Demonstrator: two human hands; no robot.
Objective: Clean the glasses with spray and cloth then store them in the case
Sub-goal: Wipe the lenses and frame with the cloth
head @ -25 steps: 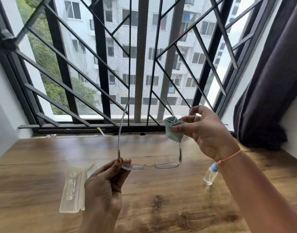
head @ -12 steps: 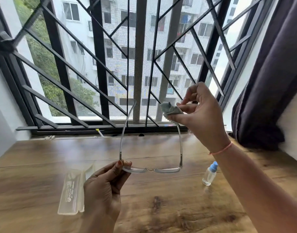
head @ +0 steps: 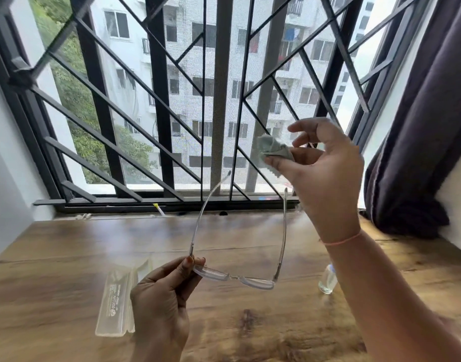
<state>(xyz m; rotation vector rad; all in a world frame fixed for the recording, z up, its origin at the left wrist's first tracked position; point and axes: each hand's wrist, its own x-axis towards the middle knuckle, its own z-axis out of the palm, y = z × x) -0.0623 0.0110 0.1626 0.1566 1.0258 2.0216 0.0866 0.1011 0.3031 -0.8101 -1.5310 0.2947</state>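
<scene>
cloth (head: 274, 149) now off glasses (head: 211, 273); case (head: 115, 304) on table (head: 67, 246)

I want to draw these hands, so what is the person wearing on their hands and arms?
No gloves and no sleeves show: both arms are bare. The right hand has a thin pinkish-orange string tied round its wrist. The left hand wears nothing that shows, but one nail looks painted dark red.

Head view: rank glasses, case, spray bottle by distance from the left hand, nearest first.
1. glasses, pinched by the left hand.
2. case, on the table just left of it.
3. spray bottle, on the table far right.
</scene>
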